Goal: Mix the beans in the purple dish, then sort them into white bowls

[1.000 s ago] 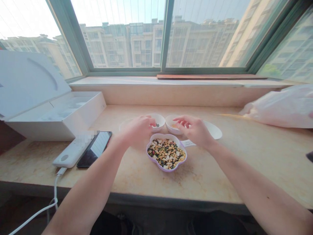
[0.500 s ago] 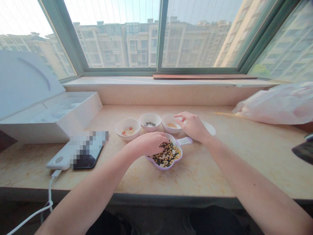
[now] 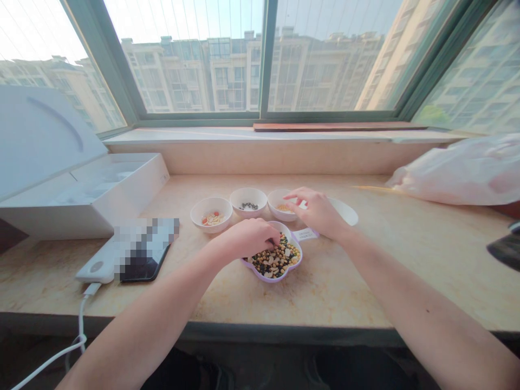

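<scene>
A lilac flower-shaped dish (image 3: 293, 265) full of mixed beans and seeds sits on the marble counter (image 3: 357, 281). My left hand (image 3: 247, 238) hovers over its left side, fingers curled and pinched down into the beans; what they hold is too small to see. My right hand (image 3: 319, 212) is behind the dish, fingers loosely apart over the rightmost small white bowl (image 3: 276, 201) with yellow bits. Two more white bowls stand in the row: the middle bowl (image 3: 248, 197) holds dark seeds, the left bowl (image 3: 211, 210) red and pale pieces. A white plate (image 3: 347, 212) lies behind my right hand.
An open white box (image 3: 101, 187) stands at the left, with a white power bank (image 3: 101, 265), its cable and a phone (image 3: 142, 268) in front of it. A pale plastic bag (image 3: 459, 173) lies at the right. A dark object (image 3: 504, 249) shows at the right edge. Window behind.
My left hand came back from the middle bowl to the lilac dish and now pinches into the beans. My right hand stayed over the rightmost bowl, shifting slightly.
</scene>
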The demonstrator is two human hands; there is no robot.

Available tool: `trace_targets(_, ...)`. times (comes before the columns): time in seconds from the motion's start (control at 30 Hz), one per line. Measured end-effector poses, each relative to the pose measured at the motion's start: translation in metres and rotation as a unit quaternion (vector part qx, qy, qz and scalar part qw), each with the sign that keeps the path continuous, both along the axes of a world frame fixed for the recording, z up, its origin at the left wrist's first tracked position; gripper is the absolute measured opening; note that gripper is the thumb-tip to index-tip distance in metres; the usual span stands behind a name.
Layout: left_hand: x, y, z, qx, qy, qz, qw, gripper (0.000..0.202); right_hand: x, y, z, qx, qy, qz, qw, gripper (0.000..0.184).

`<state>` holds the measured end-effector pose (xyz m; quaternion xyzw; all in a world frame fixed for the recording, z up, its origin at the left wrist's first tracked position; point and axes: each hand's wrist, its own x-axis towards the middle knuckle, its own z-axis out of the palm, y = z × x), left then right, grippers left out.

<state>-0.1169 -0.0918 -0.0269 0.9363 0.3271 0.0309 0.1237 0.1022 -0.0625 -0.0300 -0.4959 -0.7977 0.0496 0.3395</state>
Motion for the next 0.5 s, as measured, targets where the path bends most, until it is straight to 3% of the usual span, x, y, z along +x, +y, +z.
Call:
trace_targets(0.3,0.000,-0.002,0.007,0.013,0.000,0.001,1.000,0.016,-0.002,-0.002,0.002,-0.016,-0.002,-0.002,1.000,0.023)
trace_targets(0.5,-0.004,-0.007,0.015,0.034,-0.013,-0.008,0.999,0.025,-0.002,-0.003,0.003,-0.008,0.004,-0.012,1.000,0.023)
